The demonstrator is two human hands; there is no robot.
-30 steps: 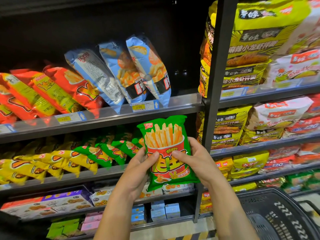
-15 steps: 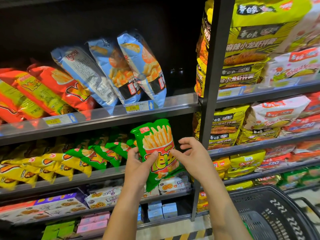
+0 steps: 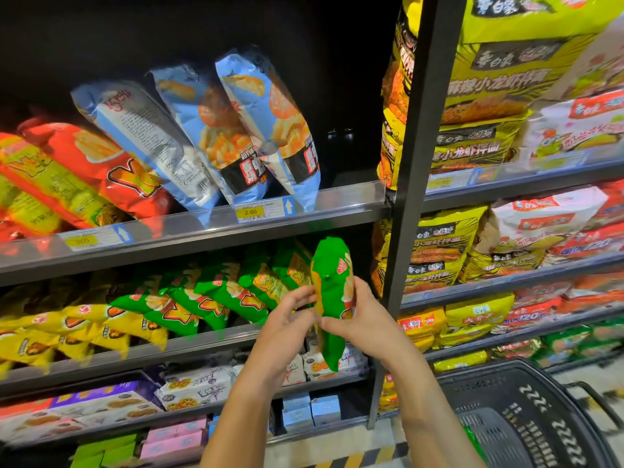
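green bag [image 3: 332,265]: held upright and edge-on in front of the middle shelf [image 3: 202,347], at the right end of that shelf's row, just left of the black post [image 3: 415,163]. its lower end hangs below the shelf edge.

right hand [image 3: 369,320]: fingers curled round the right side of the green bag, thumb across its near face. firm hold.

left hand [image 3: 288,322]: fingers bent in against the left edge of the green bag, pinching it at mid-height.

shelf contents, left bay:
- upper shelf [image 3: 337,204]: red bags [image 3: 111,163] at left, three blue bags [image 3: 270,130] leaning left at centre; a yellow price tag [image 3: 251,212] on the rail.
- middle shelf: yellow bags [image 3: 67,332] at left, a row of matching green bags [image 3: 209,298] leaning left, right up to the held one.
- lower shelf: flat biscuit boxes [image 3: 196,390]; below them, small blue boxes [image 3: 310,410] and pink boxes [image 3: 175,437].

shelf contents, right bay: yellow noodle packs [image 3: 506,79] stacked high; white and red packs [image 3: 547,217] further right.

basket [image 3: 540,417]: black, slotted walls, near right, below the right forearm. a green sliver shows at its left wall; what it is cannot be told.
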